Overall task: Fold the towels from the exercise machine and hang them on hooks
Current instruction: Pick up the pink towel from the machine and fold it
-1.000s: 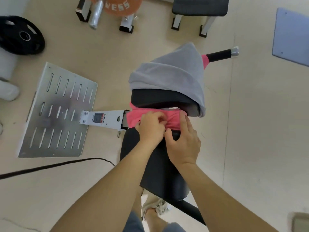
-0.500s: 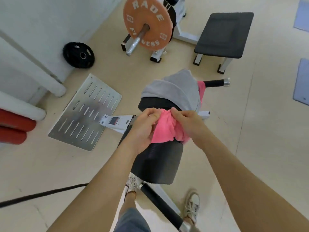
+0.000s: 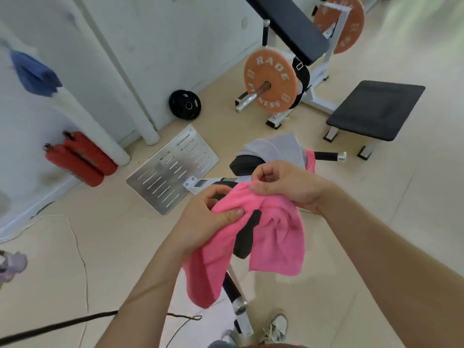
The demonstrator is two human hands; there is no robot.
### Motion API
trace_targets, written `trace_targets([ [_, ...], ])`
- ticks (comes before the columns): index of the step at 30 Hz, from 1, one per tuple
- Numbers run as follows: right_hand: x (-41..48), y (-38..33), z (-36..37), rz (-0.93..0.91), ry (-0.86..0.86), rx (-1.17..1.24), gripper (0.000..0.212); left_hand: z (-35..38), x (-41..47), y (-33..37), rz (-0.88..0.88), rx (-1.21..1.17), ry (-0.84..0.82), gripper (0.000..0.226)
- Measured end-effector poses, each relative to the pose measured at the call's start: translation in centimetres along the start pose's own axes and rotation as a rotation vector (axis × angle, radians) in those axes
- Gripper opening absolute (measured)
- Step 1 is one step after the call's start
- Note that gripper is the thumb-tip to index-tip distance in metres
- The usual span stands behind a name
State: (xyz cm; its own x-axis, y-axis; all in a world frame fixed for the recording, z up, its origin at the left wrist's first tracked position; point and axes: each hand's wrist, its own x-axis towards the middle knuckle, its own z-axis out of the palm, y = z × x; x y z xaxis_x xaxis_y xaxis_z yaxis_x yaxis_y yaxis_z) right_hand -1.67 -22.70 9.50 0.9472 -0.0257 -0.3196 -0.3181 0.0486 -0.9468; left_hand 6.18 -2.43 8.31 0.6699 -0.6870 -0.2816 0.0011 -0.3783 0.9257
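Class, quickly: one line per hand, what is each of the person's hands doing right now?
Left hand: closed, pinching the pink towel between thumb and fingers.
Right hand: closed, pinching the same towel at its top edge.

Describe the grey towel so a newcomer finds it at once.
Below the nearer orange weight plate stands the machine's black pad. The grey towel is draped over it; the pink towel in front is held, this one is grey and untouched.

Two bare forearms [image 3: 150,285]; at six o'clock, pale lace-up fabric sneakers [image 3: 275,325] and a scrap of blue-grey trouser cloth [image 3: 220,344].
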Motion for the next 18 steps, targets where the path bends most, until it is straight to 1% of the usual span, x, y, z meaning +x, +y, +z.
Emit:
trace_targets([
  [2, -0.3, -1.1, 0.8, -0.043, -0.051, -0.07, 0.01, -1.3, -1.5, 0.4, 0.001, 0.105, 0.009, 0.051],
  [3, -0.6, -1.5, 1.1, -0.052, -0.078, -0.109, 0.011, -1.8, -2.2, 0.6, 0.006, 0.144, -0.01, 0.052],
  [4, -0.9, -1.9, 1.3, -0.045, -0.105, -0.164, 0.013, -2.3, -2.9, 0.8, 0.013, 0.138, -0.04, 0.049],
  [6, -1.5, -2.7, 1.8, -0.001, -0.179, -0.334, 0.015, -3.2, -4.1, 1.5, 0.034, 0.028, -0.096, 0.037],
  [8, -2.3, -3.5, 2.4, 0.037, -0.244, -0.492, 0.014, -3.6, -4.7, 2.2, 0.056, -0.029, -0.071, 0.026],
  [10, -2.8, -4.6, 2.7, 0.043, -0.274, -0.53, 0.012, -3.4, -4.6, 2.9, 0.075, -0.034, 0.075, 0.018],
  [13, -2.1, -6.3, 1.9, -0.001, -0.177, -0.461, 0.014, -2.0, -3.3, 3.8, 0.12, 0.028, 0.385, 0.009],
  [14, -1.4, -6.7, 1.2, -0.022, -0.138, -0.445, 0.019, -1.4, -2.8, 4.1, 0.144, 0.063, 0.483, 0.012],
  [16, -0.2, -7.5, -0.6, -0.04, -0.113, -0.462, 0.025, -0.1, -1.6, 4.7, 0.167, 0.131, 0.617, 0.018],
  [17, 0.3, -7.8, -1.7, -0.038, -0.132, -0.503, 0.025, 0.4, -0.9, 4.9, 0.161, 0.166, 0.669, 0.019],
  [18, 0.9, -7.9, -3.1, -0.05, -0.167, -0.602, 0.024, 0.8, -0.3, 5.1, 0.146, 0.208, 0.719, 0.019],
])
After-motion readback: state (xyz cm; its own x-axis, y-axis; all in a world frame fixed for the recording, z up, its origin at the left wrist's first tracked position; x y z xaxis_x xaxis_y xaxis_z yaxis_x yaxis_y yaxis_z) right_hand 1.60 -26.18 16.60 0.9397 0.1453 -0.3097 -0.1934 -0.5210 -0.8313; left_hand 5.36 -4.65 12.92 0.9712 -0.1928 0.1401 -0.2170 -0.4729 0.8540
